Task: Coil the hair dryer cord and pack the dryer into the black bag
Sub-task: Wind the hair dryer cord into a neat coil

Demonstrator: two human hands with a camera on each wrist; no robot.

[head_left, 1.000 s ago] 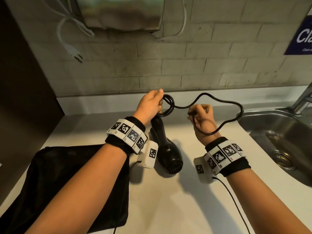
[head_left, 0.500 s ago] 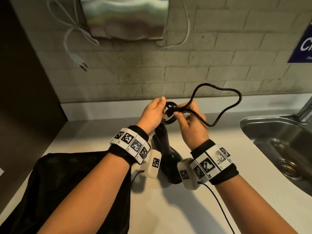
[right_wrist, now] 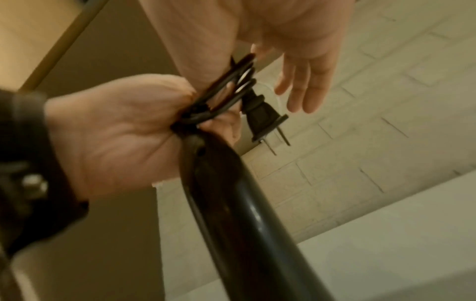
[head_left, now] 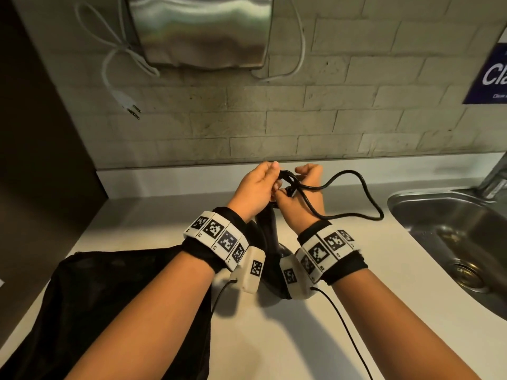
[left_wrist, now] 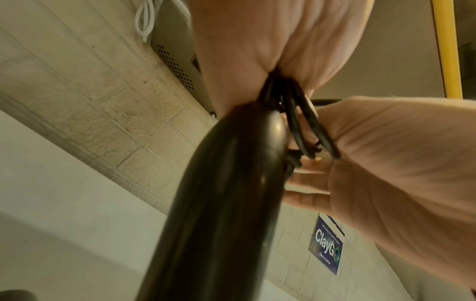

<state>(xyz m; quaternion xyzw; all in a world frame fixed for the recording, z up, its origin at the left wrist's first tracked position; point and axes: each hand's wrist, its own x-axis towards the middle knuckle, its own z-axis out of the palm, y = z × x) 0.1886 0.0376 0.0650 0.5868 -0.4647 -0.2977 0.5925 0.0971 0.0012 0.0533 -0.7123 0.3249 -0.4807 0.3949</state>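
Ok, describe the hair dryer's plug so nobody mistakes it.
Over the white counter, the left hand grips the coiled cord atop the hair dryer. The dryer's plug sticks out of that coil. It is black; the dangling wall plug is white.

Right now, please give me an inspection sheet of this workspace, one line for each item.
Surface: pale counter, with a steel sink at its right end.
Job's things: hair dryer stands between the wrists, handle up; black bag lies flat at the left.
Clutter: nothing seen.
Grippers: left hand grips the coiled loops at the handle top; right hand holds the cord against them.
Cables: cord still has one loose loop trailing right; its plug hangs free by the coil.
Surroundings: brick wall, metal wall unit with an unplugged white cable, blue sign.
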